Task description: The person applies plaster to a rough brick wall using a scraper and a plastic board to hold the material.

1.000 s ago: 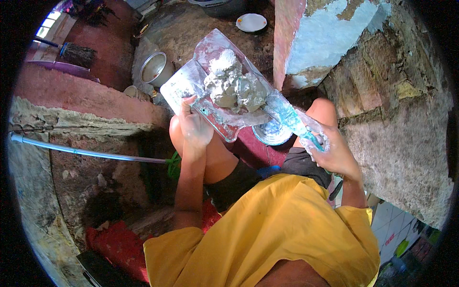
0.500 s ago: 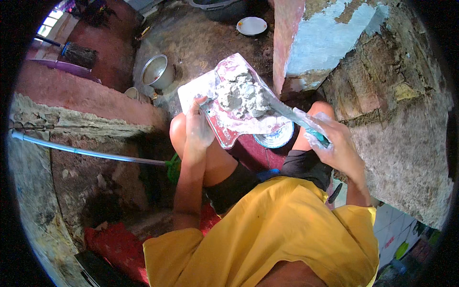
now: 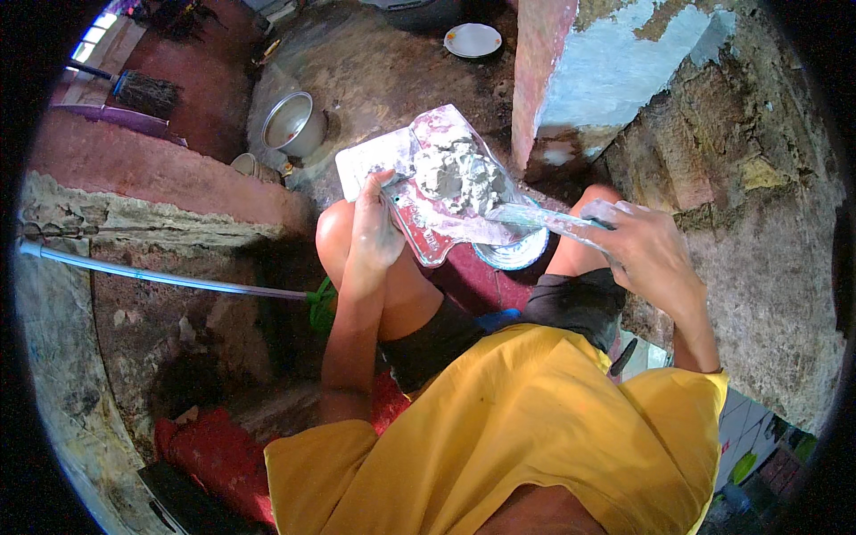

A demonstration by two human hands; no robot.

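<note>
My left hand grips the left side of a flat red board smeared with white, its thumb lying on top. A lumpy mound of pale grey-white paste rests on the board. In my right hand is a paste-coated spatula, its blade reaching left over the board's lower right edge, beside the mound. Below that edge a bowl with a blue-and-white rim is partly hidden by the board. White paste coats the fingers of my right hand.
A metal pot and a white plate stand on the floor ahead. A pole with a green end lies at the left. A peeling wall corner rises at the right, and red cloth lies lower left.
My right hand has moved right and slightly down, and the spatula has swung from a steep slant across the mound to a flatter angle at the board's edge. The board has shifted slightly.
</note>
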